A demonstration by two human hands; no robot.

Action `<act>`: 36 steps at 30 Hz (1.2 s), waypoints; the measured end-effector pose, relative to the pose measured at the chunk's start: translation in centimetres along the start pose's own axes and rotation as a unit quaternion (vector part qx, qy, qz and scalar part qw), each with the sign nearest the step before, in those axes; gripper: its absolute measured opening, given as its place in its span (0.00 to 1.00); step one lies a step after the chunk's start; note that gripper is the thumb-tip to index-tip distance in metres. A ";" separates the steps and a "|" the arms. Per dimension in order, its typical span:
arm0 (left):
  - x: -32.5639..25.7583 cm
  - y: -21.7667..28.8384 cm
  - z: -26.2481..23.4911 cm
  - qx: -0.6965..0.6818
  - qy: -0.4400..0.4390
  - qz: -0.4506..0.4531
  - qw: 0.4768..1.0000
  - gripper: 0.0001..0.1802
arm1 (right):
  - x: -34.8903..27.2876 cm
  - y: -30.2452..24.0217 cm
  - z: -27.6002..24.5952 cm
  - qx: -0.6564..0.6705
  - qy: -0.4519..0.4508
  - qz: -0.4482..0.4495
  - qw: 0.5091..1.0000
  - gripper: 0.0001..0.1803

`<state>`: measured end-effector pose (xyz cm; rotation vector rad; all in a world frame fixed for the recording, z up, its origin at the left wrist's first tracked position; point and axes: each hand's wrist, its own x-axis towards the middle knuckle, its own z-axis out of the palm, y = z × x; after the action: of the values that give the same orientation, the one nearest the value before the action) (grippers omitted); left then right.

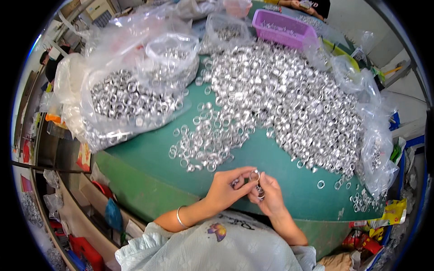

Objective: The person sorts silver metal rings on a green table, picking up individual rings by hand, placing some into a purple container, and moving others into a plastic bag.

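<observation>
Close in front of me, my left hand point(228, 187) and my right hand point(270, 194) meet over the near side of the green table point(257, 158). Between their fingertips they pinch one shiny metal ring point(255, 175), held upright. More rings point(260, 192) sit in the curled fingers of my right hand, and a bit of metal shows within my left hand. A smaller loose pile of rings point(210, 140) lies just beyond my hands. Behind it, a large heap of rings point(289, 95) spreads to the right.
A clear plastic bag of rings point(131, 99) stands at the left. The purple basket point(285, 29) sits at the far side, near another person's hands point(302, 5). Plastic bags point(373, 131) line the right edge, with a few scattered rings point(365, 201). Shelves point(86, 198) stand at the left.
</observation>
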<state>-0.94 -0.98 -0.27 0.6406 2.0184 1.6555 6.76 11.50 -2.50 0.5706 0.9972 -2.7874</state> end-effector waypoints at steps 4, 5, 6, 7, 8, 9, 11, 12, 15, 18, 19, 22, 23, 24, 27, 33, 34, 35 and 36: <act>2.7 0.9 -0.9 0.022 -0.089 -0.027 0.995 0.15 | 1.0 -1.1 -1.0 0.079 0.041 -0.023 0.996 0.19; 3.6 1.0 -1.0 0.021 -0.114 -0.025 0.993 0.15 | 1.1 -1.3 -1.4 0.094 0.050 -0.031 0.994 0.18; 4.9 1.4 -1.2 0.049 -0.133 0.003 0.990 0.15 | 1.1 -1.5 -1.8 0.121 0.046 -0.041 0.991 0.17; 6.8 2.4 -1.2 0.078 -0.131 0.014 0.988 0.15 | 1.0 -1.7 -2.2 0.121 0.052 -0.044 0.990 0.16; 9.4 3.4 -1.0 0.106 -0.134 0.027 0.985 0.15 | 1.1 -1.8 -2.7 0.123 0.062 -0.051 0.989 0.15; 13.0 3.5 -0.7 0.094 -0.095 0.135 0.982 0.17 | 1.2 -1.9 -2.9 0.126 0.066 -0.049 0.989 0.15; 21.3 8.0 0.6 -0.019 -0.052 0.076 0.996 0.17 | 1.5 -2.1 -3.2 0.114 0.088 -0.045 0.988 0.13; 25.8 8.1 0.4 -0.169 -0.064 0.075 0.981 0.17 | 1.6 -1.9 -2.8 0.112 0.075 -0.025 0.991 0.13; 30.4 8.6 3.1 -0.257 0.020 0.061 0.964 0.14 | 1.6 -1.9 -3.2 0.100 0.062 0.000 0.993 0.13; 26.1 7.2 5.9 -0.234 -0.114 0.014 0.965 0.14 | 1.5 -2.2 -3.9 0.126 0.075 -0.015 0.989 0.15; 24.9 6.3 5.7 -0.234 -0.166 -0.006 0.958 0.14 | 1.7 -2.3 -4.1 0.148 0.069 -0.018 0.986 0.16; 20.1 4.7 2.6 -0.270 -0.246 -0.053 0.929 0.14 | 1.9 -1.8 -4.2 0.136 0.029 -0.048 0.989 0.20; 18.2 3.9 1.3 -0.277 -0.254 -0.075 0.924 0.14 | 2.1 -1.4 -4.1 0.121 0.009 -0.057 0.991 0.22; 16.2 3.6 -0.1 -0.280 -0.230 -0.093 0.927 0.14 | 2.0 -1.2 -4.0 0.090 0.006 -0.058 0.994 0.21; 10.8 2.5 -3.8 -0.262 -0.141 -0.129 0.946 0.13 | 1.6 -1.8 -2.8 -0.017 0.046 -0.066 0.997 0.17; 1.4 -2.8 -5.0 -0.211 -0.045 -0.130 0.968 0.14 | 3.2 -2.4 -1.8 -0.447 0.100 -0.148 0.877 0.14; 0.3 -3.7 -4.6 -0.208 -0.047 -0.117 0.970 0.14 | 4.1 -2.9 -1.3 -0.555 0.101 -0.186 0.804 0.14; -0.4 -4.1 -4.2 -0.224 -0.062 -0.138 0.963 0.14 | 5.0 -3.5 -0.8 -0.653 0.103 -0.219 0.717 0.14; -0.8 -4.1 -3.6 -0.230 -0.071 -0.140 0.960 0.14 | 6.2 -3.6 -0.4 -0.694 0.112 -0.229 0.673 0.13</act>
<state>-2.80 -4.98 -3.65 0.2808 1.4673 1.7586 0.31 14.63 -3.09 0.3674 3.0140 -1.2715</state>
